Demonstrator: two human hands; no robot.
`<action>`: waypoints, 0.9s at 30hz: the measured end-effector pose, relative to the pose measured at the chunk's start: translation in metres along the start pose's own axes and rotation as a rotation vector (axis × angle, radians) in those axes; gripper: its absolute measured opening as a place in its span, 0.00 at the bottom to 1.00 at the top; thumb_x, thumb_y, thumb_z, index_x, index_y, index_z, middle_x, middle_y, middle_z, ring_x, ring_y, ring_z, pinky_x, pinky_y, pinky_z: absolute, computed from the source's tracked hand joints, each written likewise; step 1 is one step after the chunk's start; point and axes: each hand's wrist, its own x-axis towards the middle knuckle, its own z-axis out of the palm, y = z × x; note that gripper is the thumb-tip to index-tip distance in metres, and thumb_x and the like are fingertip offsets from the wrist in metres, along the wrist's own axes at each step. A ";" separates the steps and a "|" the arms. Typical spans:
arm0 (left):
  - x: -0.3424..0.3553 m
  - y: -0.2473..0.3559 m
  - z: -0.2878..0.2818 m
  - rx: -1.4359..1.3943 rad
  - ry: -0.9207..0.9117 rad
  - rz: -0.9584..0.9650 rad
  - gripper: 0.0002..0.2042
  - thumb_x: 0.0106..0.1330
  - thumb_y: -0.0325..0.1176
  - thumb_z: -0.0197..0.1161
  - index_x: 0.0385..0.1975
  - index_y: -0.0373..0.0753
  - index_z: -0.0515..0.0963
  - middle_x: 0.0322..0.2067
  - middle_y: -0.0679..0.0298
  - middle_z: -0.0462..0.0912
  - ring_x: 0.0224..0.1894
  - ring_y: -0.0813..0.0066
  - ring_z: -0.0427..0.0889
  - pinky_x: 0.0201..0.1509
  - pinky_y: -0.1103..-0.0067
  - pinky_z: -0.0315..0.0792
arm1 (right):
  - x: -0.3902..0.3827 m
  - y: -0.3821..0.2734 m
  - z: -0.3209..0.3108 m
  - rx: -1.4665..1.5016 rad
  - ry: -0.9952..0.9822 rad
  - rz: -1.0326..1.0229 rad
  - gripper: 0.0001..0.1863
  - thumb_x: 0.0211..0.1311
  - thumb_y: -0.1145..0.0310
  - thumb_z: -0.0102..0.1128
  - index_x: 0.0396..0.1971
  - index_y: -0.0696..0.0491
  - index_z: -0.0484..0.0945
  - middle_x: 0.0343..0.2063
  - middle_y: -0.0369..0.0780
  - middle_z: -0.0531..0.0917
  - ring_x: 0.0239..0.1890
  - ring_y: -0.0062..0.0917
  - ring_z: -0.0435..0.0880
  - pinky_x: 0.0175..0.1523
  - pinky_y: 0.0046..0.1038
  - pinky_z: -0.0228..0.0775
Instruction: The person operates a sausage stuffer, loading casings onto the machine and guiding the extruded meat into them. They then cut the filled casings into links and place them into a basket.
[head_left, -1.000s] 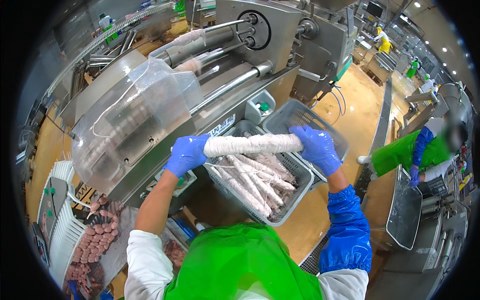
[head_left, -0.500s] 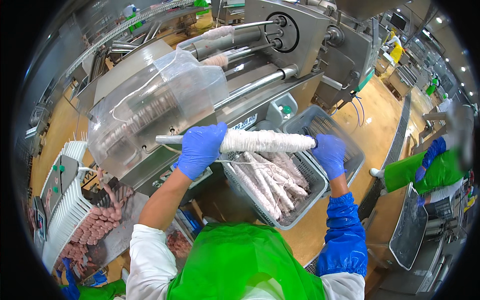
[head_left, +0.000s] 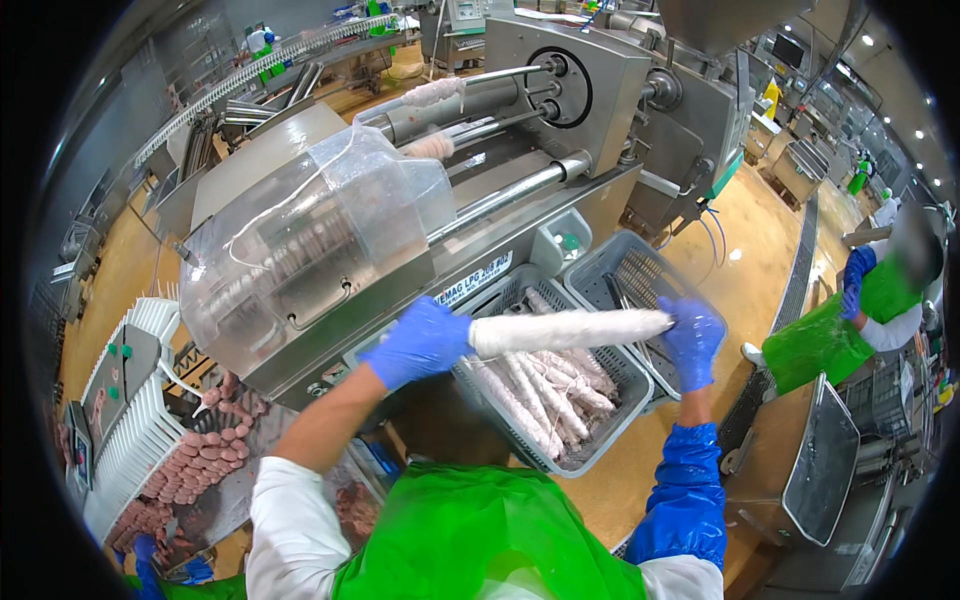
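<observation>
Between my two blue-gloved hands lies a long white stick of gathered sausage casing (head_left: 570,331), nearly level and smeared by motion. My left hand (head_left: 422,343) is closed round its left end. At the other end my right hand (head_left: 692,340) grips the tip with closed fingers. Just below it sits a grey plastic basket (head_left: 622,428) that holds several similar casing sticks, some with loose strings. The metal tube seen earlier at the left end does not show now.
A steel sausage-filling machine (head_left: 385,285) with a clear guard (head_left: 330,180) stands ahead. Behind the first basket is a second grey basket (head_left: 650,262) with dark rods. Linked sausages (head_left: 205,455) hang from a white rack at left. A co-worker in a green apron (head_left: 825,340) stands at right.
Both hands have lowered slightly, and the casing stick has shifted down and to the right. The metal tube end left of my left hand has gone from view. The co-worker's arms have risen.
</observation>
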 end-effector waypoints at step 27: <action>0.122 0.080 0.009 0.065 0.127 0.323 0.15 0.56 0.38 0.64 0.41 0.40 0.76 0.49 0.58 0.74 0.62 0.55 0.66 0.68 0.48 0.47 | -0.090 0.085 -0.124 -0.293 -0.082 0.369 0.17 0.56 0.55 0.63 0.13 0.48 0.75 0.16 0.42 0.77 0.21 0.39 0.78 0.26 0.39 0.67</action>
